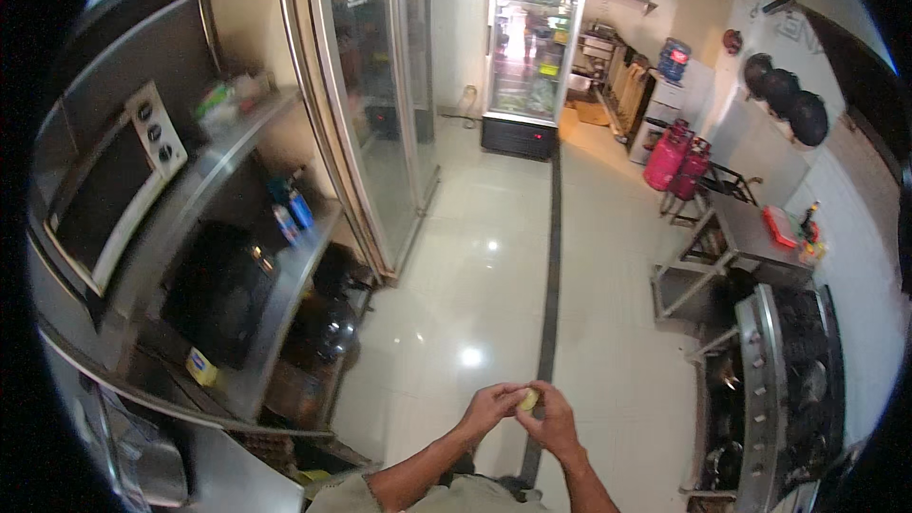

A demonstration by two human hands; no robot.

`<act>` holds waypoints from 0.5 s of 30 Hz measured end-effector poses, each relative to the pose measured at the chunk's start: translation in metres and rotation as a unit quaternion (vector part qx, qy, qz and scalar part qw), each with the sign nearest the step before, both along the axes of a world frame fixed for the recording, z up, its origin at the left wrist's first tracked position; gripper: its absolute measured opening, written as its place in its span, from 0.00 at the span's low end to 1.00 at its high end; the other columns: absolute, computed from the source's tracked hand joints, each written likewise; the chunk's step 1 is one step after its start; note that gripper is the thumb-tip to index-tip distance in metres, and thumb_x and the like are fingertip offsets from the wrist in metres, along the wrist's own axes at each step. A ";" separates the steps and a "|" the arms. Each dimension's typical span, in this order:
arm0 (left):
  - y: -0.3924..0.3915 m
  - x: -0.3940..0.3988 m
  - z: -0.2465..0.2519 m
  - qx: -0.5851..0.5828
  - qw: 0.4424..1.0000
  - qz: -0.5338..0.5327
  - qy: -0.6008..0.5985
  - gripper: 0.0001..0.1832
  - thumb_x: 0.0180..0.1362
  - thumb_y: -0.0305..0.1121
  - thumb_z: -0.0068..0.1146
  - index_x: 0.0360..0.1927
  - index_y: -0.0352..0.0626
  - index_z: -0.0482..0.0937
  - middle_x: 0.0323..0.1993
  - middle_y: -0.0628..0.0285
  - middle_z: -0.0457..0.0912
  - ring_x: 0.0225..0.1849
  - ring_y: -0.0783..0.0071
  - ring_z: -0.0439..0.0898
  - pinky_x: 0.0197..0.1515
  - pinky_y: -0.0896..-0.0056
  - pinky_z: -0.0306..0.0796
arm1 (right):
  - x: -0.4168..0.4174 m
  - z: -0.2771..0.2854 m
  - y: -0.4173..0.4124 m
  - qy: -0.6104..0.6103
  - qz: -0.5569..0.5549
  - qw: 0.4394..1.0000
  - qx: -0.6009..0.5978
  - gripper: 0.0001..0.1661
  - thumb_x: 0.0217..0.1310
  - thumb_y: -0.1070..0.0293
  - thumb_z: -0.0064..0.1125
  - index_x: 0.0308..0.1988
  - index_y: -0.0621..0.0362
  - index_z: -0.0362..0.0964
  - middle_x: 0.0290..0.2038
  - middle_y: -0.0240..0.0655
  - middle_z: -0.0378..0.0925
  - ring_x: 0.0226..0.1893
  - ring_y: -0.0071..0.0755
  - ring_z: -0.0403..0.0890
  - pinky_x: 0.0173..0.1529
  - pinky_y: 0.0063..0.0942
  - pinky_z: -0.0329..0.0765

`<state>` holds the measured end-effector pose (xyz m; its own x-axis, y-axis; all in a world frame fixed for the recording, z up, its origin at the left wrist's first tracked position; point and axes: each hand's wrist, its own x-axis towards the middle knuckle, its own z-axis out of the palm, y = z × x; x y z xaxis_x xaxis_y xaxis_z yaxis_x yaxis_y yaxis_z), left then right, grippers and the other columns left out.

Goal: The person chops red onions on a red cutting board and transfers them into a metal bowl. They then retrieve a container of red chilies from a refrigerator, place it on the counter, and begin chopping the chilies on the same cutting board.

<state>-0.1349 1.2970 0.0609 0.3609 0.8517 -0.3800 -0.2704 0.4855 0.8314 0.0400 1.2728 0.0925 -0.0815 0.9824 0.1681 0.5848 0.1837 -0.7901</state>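
Observation:
Both hands meet in front of the body, low in the picture, above the tiled floor (456,299). A small pale-yellow piece (528,400), too small to name more exactly, sits between them. My left hand (493,410) grips it from the left with the fingertips. From the right, my right hand (552,419) holds the same piece between thumb and fingers. The fingers hide part of it.
Steel shelving with an oven toaster (107,192) and bottles (293,214) stands left, beside a glass-door fridge (363,85). A lit display fridge (531,43) is ahead. Pink gas cylinders (666,157), a steel table (748,224) and a gas stove (766,392) line the right.

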 end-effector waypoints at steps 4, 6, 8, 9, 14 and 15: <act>0.150 -0.035 0.034 0.000 0.998 0.064 -0.017 0.21 0.75 0.43 0.64 0.57 0.33 0.82 0.48 0.59 0.87 0.49 0.75 0.86 0.56 0.71 0.82 | -0.026 0.032 0.157 0.003 0.023 0.999 0.047 0.37 0.54 0.58 0.85 0.59 0.59 0.77 0.48 0.43 0.84 0.45 0.41 0.87 0.47 0.37 0.87; 0.221 -0.045 0.027 0.007 0.995 0.095 -0.021 0.19 0.75 0.43 0.64 0.55 0.35 0.83 0.45 0.61 0.87 0.47 0.76 0.86 0.54 0.72 0.82 | -0.038 0.020 0.233 0.046 0.037 0.998 0.028 0.37 0.54 0.57 0.85 0.59 0.58 0.77 0.48 0.44 0.84 0.45 0.43 0.87 0.48 0.38 0.87; 0.297 -0.053 0.008 0.035 0.994 0.107 0.009 0.18 0.75 0.43 0.64 0.54 0.36 0.83 0.43 0.62 0.87 0.46 0.77 0.85 0.51 0.73 0.81 | -0.043 0.002 0.318 0.042 0.058 0.995 0.070 0.35 0.55 0.56 0.84 0.58 0.57 0.79 0.48 0.45 0.84 0.43 0.42 0.87 0.46 0.37 0.87; 0.329 -0.058 -0.009 0.026 0.993 0.118 -0.002 0.18 0.75 0.43 0.63 0.54 0.37 0.83 0.43 0.62 0.87 0.46 0.77 0.85 0.50 0.74 0.81 | -0.048 -0.007 0.355 0.054 0.066 0.995 0.060 0.35 0.55 0.57 0.84 0.58 0.57 0.79 0.48 0.44 0.84 0.43 0.41 0.87 0.45 0.37 0.87; 0.534 -0.098 -0.022 0.033 0.979 0.193 0.063 0.17 0.76 0.45 0.61 0.54 0.41 0.84 0.47 0.64 0.88 0.45 0.77 0.85 0.47 0.73 0.79 | -0.081 -0.006 0.569 0.088 0.108 0.989 0.047 0.33 0.56 0.60 0.83 0.58 0.60 0.79 0.46 0.44 0.84 0.42 0.38 0.87 0.43 0.35 0.87; 0.569 -0.112 0.004 0.060 0.974 0.208 0.072 0.18 0.77 0.47 0.59 0.54 0.42 0.84 0.48 0.64 0.89 0.46 0.77 0.85 0.48 0.70 0.80 | -0.089 0.001 0.603 0.086 0.118 0.989 0.032 0.33 0.56 0.61 0.82 0.58 0.60 0.79 0.46 0.44 0.83 0.41 0.37 0.87 0.42 0.35 0.87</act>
<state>-0.2467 1.8661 0.0649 -0.0743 0.9542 -0.2897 -0.2992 0.2557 0.9193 -0.0486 1.8758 0.0930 -0.2725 0.9260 0.2613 0.3773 0.3527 -0.8563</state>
